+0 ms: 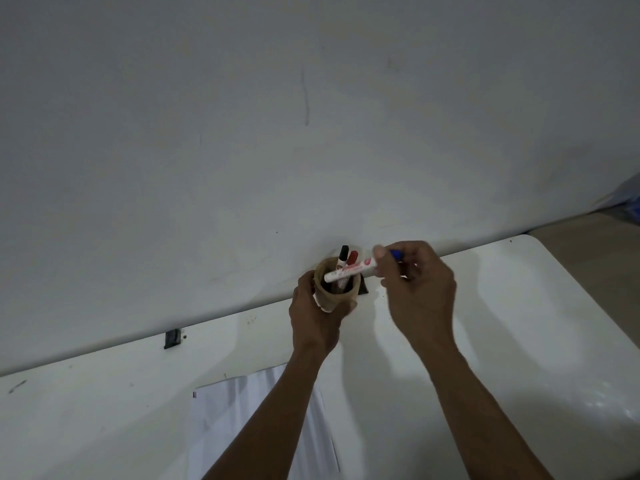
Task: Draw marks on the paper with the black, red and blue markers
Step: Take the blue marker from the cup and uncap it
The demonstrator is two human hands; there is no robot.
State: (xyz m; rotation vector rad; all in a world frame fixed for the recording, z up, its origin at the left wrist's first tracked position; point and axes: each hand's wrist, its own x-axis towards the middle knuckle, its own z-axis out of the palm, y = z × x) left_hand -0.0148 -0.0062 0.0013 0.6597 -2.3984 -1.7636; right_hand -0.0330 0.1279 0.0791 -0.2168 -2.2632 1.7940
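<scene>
Markers first: the blue marker lies nearly level in my right hand, pinched between thumb and fingertips close to its blue cap, which pokes out just past my thumb on the far side. Its white barrel runs leftward from that grip and its blunt end sits over the mouth of the cup, at or just inside the rim; I cannot tell whether it touches. My left hand is closed around the near and left side of the brown cup, fingers wrapped on its wall, holding it tilted toward me at the far edge of the table, right by the wall. Inside the cup stand the black marker and the red marker, caps up, side by side and leaning toward the wall, the black one on the left; the blue barrel crosses in front of both. Paper lies flat on the table near me, well apart from the cup, partly covered by my left forearm; a small dark and red mark shows at its upper left corner. A small dark clip sits at the table's far edge, well left of the cup.
</scene>
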